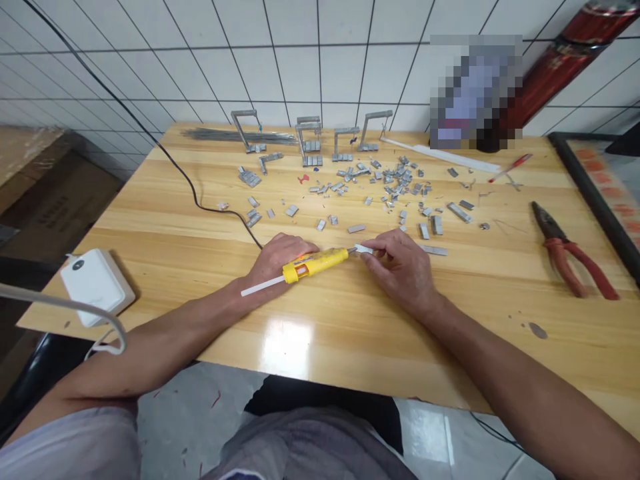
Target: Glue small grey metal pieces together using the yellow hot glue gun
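My left hand (281, 259) is wrapped round a yellow glue gun (320, 263), with a white glue stick (263, 287) poking out of its rear end. The gun's nozzle points right and meets a small grey-white strip (364, 249). That strip is pinched between the thumb and fingers of my right hand (400, 267). Beyond my hands, small grey pieces (400, 177) lie scattered over the wooden table (350, 333). Several upright grey frames, one of them a bracket shape (370, 130), stand near the wall.
Red-handled pliers (570, 257) lie at the right, near a black-edged frame (595, 200). A white box-shaped device (97, 287) sits at the left edge. A black cable (175, 163) crosses the left side. A red cylinder (560, 67) stands at the back right.
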